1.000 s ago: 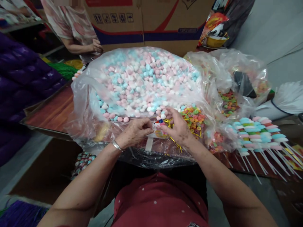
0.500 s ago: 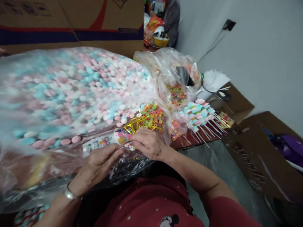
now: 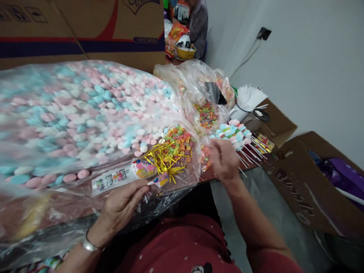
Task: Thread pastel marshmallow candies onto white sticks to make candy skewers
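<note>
My left hand (image 3: 122, 201) pinches the edge of a small printed plastic bag (image 3: 160, 179) between thumb and fingers. Gold twist ties (image 3: 165, 161) lie loose just beyond it, beside a stack of flat printed bags (image 3: 113, 180). My right hand (image 3: 226, 159) is over the table's right side, close to a pile of marshmallow skewers (image 3: 236, 132) on white sticks. Its fingers look curled, but blur and angle hide whether they touch or hold anything. Colourful candy rings (image 3: 182, 142) are heaped between the two hands.
A large clear bag of pink, blue and white marshmallows (image 3: 93, 110) covers the left. Behind the skewers are a bag of candy rings (image 3: 206, 112), white sticks (image 3: 251, 98) in a container and a lidded jar (image 3: 257, 119). Cardboard boxes (image 3: 295, 193) stand right; another person (image 3: 198, 28) is farther back.
My right hand has left the small bag and moved right to the skewers. My left hand still holds the bag. The view has shifted slightly.
</note>
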### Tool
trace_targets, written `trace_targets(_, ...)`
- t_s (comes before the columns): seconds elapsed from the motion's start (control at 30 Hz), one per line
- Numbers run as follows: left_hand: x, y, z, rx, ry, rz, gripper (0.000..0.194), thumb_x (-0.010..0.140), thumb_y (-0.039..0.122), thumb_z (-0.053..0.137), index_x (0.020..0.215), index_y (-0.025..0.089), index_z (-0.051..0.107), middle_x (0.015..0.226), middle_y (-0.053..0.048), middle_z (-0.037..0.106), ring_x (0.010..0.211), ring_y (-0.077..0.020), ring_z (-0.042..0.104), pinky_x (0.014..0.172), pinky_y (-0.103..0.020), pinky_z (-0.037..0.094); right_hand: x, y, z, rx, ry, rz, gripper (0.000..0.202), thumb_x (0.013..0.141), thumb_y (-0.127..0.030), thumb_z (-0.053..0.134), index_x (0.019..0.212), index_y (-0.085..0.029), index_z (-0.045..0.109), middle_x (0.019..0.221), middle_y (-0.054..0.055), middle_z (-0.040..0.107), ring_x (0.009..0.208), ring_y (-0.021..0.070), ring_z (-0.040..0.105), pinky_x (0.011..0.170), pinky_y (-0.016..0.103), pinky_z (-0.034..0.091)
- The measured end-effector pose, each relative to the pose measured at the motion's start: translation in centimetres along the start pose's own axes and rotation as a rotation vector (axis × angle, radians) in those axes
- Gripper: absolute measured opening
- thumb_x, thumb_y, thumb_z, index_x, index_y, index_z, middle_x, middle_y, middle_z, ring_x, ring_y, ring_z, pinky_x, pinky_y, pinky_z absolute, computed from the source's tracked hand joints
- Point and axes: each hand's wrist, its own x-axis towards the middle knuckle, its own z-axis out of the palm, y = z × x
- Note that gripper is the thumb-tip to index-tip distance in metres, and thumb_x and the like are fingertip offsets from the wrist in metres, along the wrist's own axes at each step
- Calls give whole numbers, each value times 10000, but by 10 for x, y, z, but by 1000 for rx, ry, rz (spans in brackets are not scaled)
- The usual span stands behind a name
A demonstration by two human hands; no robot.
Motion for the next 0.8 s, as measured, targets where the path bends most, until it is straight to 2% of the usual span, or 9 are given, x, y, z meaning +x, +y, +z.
trace_targets(0.07,0,0,-1,-10,-28,-41,307,832,510,629,828,231,757,706,-43,756,597,-179,687,602,-225,545,-1,41,-19,-305,11,80,276,971,-278,387,1001,-169,638,932,126,670,889,250,562,846,395,415)
trace_targets(0.17,0,0,-3,-43,-47,-79,318,829,516,634,809,223,757,698,-42,753,584,-170,679,571,-213,528,-10,88,-37,-652,-185,141,281,938,-259,397,896,-141,648,841,139,655,809,259,514,783,386,377)
trace_targets(0.27,0,-2,-4,-73,-58,-105,312,823,508,643,803,216,752,702,-43,750,595,-169,676,579,-217,522,-20,109,-40,-827,-323,142,249,911,-251,447,828,-132,649,779,138,653,763,247,492,722,359,340)
trace_targets(0.4,0,-5,-6,-104,-68,-180,298,827,475,644,784,198,744,727,-55,749,640,-174,669,622,-238,518,-23,116,-41,-873,-311,102,293,905,-197,425,700,-160,632,706,137,638,680,214,493,646,347,307)
trace_targets(0.47,-1,-6,-9,-120,-82,-222,297,837,453,632,772,183,738,724,-56,744,646,-167,651,627,-242,504,-19,117,-45,-850,-222,95,376,928,-222,362,658,-181,620,646,153,609,633,216,481,599,363,295)
trace_targets(0.5,-1,-7,-11,-135,-94,-246,294,845,439,625,771,176,735,728,-56,742,647,-159,639,631,-241,495,-16,115,-47,-818,-92,40,386,938,-254,356,668,-186,621,631,143,604,631,222,496,588,362,315)
trace_targets(0.6,-2,-10,-16,-249,-132,-294,268,853,397,630,768,158,715,709,-45,730,628,-134,601,643,-235,472,-4,97,-50,-498,221,-249,181,910,-261,514,845,-183,665,704,82,660,674,216,583,629,328,438)
trace_targets(0.67,-3,-13,-18,-354,-150,-308,259,846,394,649,770,151,698,701,-41,727,614,-124,583,639,-235,457,3,72,-49,-242,161,-365,104,873,-174,595,934,-203,674,792,56,689,728,194,630,687,308,487)
trace_targets(0.8,-7,-20,-16,-540,-178,-370,297,820,431,693,766,140,669,700,-49,728,617,-122,572,628,-240,426,12,18,-37,68,-95,-472,229,862,-104,614,1052,-221,667,842,47,682,708,174,611,697,323,505)
